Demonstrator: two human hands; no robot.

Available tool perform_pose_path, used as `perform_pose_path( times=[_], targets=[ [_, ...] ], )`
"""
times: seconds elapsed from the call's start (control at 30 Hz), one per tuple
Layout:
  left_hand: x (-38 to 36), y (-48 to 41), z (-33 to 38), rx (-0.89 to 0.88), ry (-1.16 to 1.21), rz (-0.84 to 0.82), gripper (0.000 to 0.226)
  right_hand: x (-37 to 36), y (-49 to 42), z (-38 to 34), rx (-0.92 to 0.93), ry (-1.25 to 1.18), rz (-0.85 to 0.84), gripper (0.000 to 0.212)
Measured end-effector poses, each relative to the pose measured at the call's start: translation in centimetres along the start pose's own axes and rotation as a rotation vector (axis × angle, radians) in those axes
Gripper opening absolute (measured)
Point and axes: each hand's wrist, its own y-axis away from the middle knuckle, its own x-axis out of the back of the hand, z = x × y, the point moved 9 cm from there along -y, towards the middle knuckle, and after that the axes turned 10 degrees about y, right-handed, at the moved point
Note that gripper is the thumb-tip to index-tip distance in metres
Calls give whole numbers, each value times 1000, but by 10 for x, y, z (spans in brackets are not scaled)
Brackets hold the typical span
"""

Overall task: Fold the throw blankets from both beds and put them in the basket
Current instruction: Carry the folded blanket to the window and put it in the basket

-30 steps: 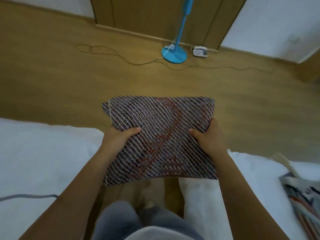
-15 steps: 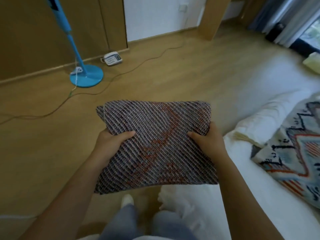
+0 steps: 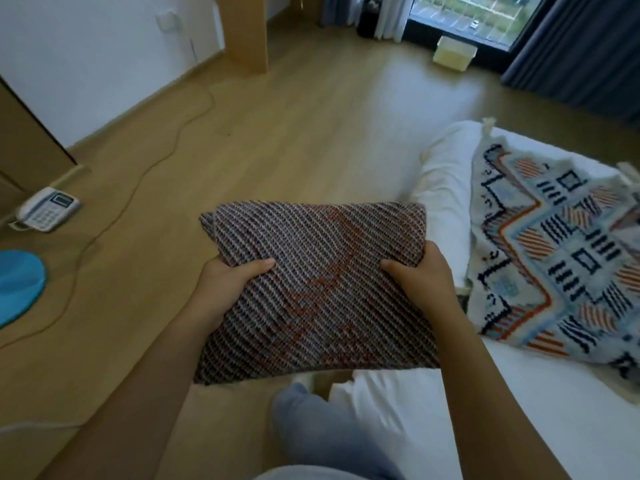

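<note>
You hold the folded, dark diagonal-weave throw blanket with its red-orange motif (image 3: 318,289) flat in front of you, above the wooden floor (image 3: 277,140) and the edge of the white bed (image 3: 433,410). Your left hand (image 3: 225,285) has a closed grip on its 9 o'clock edge, thumb lying on top and fingers hidden beneath. Your right hand (image 3: 422,278) grips the 3 o'clock edge the same way. At 3 o'clock from the bundle, a second throw with a pale blue, orange and navy geometric pattern (image 3: 561,258) lies spread and unfolded on the bed. At 9 o'clock on the floor sit a white desk telephone (image 3: 48,209) and a round blue stand base (image 3: 17,282). At 1 o'clock, near the window, stands a pale yellow box-like container (image 3: 453,53).
</note>
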Motion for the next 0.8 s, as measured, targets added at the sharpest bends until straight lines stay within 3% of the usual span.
perform_pose_path(
  times=[0.53,0.8],
  targets=[
    [-154,-324,127,78,-120,-226,40,12,-295,-71,-169,-85,159,57],
    [-244,-490,189,139,-261,-359,37,17,-423,-92,-343,-128,244,55]
  ],
)
